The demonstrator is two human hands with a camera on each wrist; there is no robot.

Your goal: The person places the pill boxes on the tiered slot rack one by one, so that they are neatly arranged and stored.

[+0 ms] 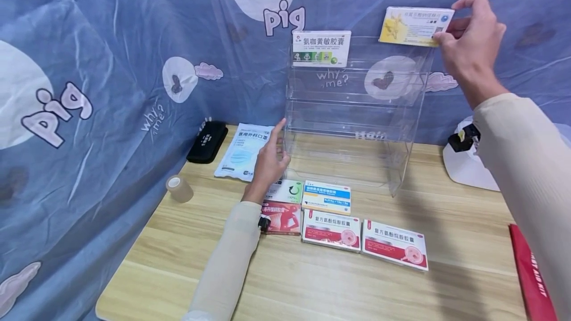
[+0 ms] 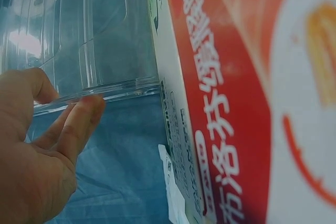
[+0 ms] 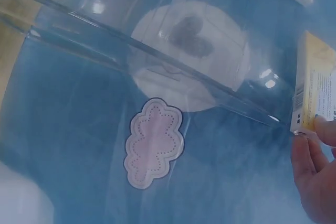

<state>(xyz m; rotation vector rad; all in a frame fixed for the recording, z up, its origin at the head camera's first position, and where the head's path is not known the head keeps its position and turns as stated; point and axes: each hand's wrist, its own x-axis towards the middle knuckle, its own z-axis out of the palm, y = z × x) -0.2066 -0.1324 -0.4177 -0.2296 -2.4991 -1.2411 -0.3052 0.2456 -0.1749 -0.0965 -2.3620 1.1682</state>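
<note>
A clear acrylic display rack (image 1: 352, 113) with several tiers stands at the back of the wooden table. At its top right corner my right hand (image 1: 475, 38) pinches a yellow-and-white medicine box (image 1: 415, 26) by its right end, thumb in front. The box's lower edge lies right at the top tier, also seen in the right wrist view. A white-and-green medicine box (image 1: 321, 49) leans at the top left of the rack. Lower down, my left hand (image 1: 269, 160) holds the rack's left side panel; the left wrist view shows thumb and fingers on either side of its edge.
Several medicine boxes lie before the rack, including a blue-and-white box (image 1: 327, 197) and a red box (image 1: 281, 218) partly behind my left arm. A mask packet (image 1: 241, 150), black case (image 1: 207, 141) and tape roll (image 1: 179, 188) lie left; a red first aid pouch (image 1: 531, 271) lies right.
</note>
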